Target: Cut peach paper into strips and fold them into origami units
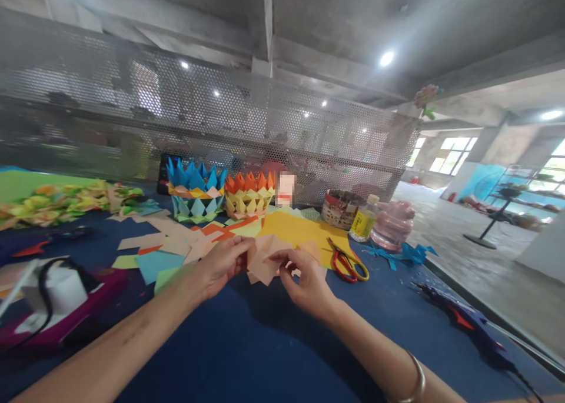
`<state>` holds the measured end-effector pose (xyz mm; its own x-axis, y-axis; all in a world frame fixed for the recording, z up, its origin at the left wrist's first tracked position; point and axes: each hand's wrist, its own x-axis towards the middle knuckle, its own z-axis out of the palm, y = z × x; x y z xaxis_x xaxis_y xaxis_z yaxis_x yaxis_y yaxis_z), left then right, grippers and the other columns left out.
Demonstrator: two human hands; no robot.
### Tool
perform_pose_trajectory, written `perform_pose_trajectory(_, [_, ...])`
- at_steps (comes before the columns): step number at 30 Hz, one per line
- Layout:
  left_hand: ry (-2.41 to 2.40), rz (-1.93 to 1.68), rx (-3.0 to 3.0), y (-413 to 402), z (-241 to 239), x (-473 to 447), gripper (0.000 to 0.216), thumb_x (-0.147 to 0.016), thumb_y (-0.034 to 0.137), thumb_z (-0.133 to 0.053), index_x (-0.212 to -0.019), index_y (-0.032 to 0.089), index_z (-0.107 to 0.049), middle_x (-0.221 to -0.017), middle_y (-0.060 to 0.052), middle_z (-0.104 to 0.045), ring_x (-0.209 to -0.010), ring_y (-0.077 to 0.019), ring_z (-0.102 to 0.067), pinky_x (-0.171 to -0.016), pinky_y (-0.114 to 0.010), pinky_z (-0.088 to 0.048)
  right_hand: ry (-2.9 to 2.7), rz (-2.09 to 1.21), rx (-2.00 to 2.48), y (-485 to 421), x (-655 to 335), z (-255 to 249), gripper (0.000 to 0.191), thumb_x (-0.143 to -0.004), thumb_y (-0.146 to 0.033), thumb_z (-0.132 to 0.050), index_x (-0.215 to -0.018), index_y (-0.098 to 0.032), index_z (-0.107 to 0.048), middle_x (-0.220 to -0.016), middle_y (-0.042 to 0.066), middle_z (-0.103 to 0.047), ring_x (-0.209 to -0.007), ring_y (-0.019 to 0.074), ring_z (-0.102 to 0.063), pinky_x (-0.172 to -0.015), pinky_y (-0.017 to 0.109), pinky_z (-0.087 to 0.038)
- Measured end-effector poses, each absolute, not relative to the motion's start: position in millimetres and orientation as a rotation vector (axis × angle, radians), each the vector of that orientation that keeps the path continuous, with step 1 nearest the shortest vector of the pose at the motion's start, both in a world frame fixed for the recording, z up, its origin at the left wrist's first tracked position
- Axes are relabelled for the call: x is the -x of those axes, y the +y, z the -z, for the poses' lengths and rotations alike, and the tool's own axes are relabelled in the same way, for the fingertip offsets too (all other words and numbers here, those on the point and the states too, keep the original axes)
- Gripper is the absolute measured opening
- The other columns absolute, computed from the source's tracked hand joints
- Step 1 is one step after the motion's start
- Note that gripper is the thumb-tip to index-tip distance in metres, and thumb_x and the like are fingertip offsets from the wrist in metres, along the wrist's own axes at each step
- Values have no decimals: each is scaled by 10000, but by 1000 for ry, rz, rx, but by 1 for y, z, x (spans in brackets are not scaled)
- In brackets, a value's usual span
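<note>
A dark blue tabletop is bearing a blue-topped paper ring and an orange-topped paper ring, with loose paper pieces lying before them. A patterned round container, a yellow-labelled bottle and a pink jar are standing toward the right. A glue gun is lying near the right edge, and yellow-green folded pieces are lying at the far left.

free: table, nearside of hands | right: scissors (tips away), glue gun | ahead: 2 paper crowns
</note>
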<state>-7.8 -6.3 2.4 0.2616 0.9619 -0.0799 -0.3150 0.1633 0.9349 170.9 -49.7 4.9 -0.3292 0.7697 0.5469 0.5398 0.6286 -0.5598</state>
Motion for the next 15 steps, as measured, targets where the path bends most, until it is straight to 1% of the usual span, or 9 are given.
perform_pose_trajectory(2, [806,-1040,-945,-8,-3,6,96,-715,216,-648,-736,144,-589,-616,-6,-627,-541,-109,-594,-510,-204,-488,-2054,-330,1015,-50,-170,-4,370,-704,-21,-443,-1000,-188,-586,-895,39,-631,-759,124,-555,-647,235,-452])
perform_pose_trajectory(4, [803,-1018,-932,-9,-4,5,83,-718,170,-644,-784,124,-622,-675,-38,-662,-571,-122,-619,-540,-220,-515,-2078,-309,1008,-50,-170,-3,369,-709,-28,-470,-1015,-194,-591,-884,40,-622,-772,130,-544,-655,239,-454])
perform_pose_trajectory(8, [811,-1039,-893,-10,-6,5,113,-745,113,-602,-845,107,-655,-714,-55,-690,-576,-116,-633,-553,-210,-533,-2093,-292,1013,-47,-171,-2,278,-749,-139,-578,-1004,-230,-642,-828,32,-560,-760,132,-519,-658,240,-450])
perform_pose_trajectory(11, [789,-1047,-895,-10,-5,5,114,-735,116,-616,-839,109,-664,-717,-56,-697,-575,-118,-634,-552,-211,-538,-2064,-298,1063,-45,-172,0,212,-731,-239,-653,-938,-267,-690,-820,30,-521,-770,141,-513,-660,250,-452])
perform_pose_trajectory(13, [776,-1039,-900,-10,-4,4,121,-723,123,-633,-839,111,-666,-721,-57,-700,-585,-123,-640,-561,-214,-541,-2043,-322,1071,-44,-173,0,217,-722,-259,-670,-936,-288,-697,-862,34,-520,-799,150,-521,-685,267,-461])
perform_pose_trajectory(15, [774,-1028,-899,-11,-3,3,127,-715,134,-646,-839,112,-667,-712,-56,-700,-585,-125,-642,-558,-212,-538,-2046,-334,1036,-45,-173,-1,293,-737,-219,-654,-1011,-321,-669,-955,37,-522,-861,160,-528,-751,298,-463])
